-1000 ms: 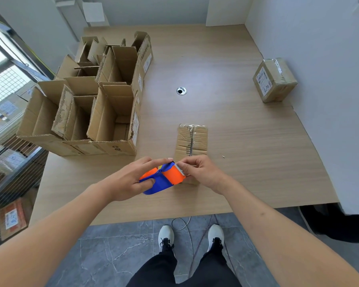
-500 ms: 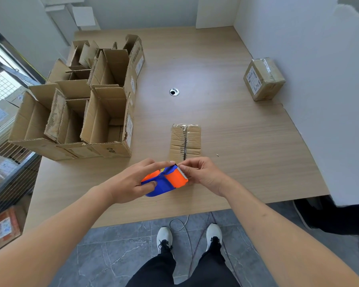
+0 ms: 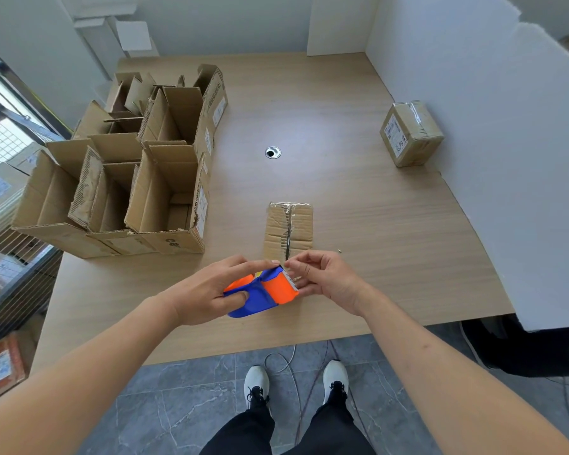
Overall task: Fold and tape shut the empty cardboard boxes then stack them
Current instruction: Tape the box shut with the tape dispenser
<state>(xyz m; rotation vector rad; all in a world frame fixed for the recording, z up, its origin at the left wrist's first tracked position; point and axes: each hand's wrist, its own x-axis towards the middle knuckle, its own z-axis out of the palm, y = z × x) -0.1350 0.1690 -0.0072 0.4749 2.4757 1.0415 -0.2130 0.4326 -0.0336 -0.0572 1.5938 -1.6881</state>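
Both hands have lifted slightly. Left hand (image 3: 207,290) grips the blue-and-orange plastic tape dispenser (image 3: 262,292); right hand (image 3: 326,280) pinches at its serrated blade, above the small closed cardboard box (image 3: 289,229) on the wooden table (image 3: 375,224).

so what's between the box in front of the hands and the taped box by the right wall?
Head view: only bare wooden tabletop lies between the folded box and the taped box. A tiny speck sits near the folded box's near right corner.
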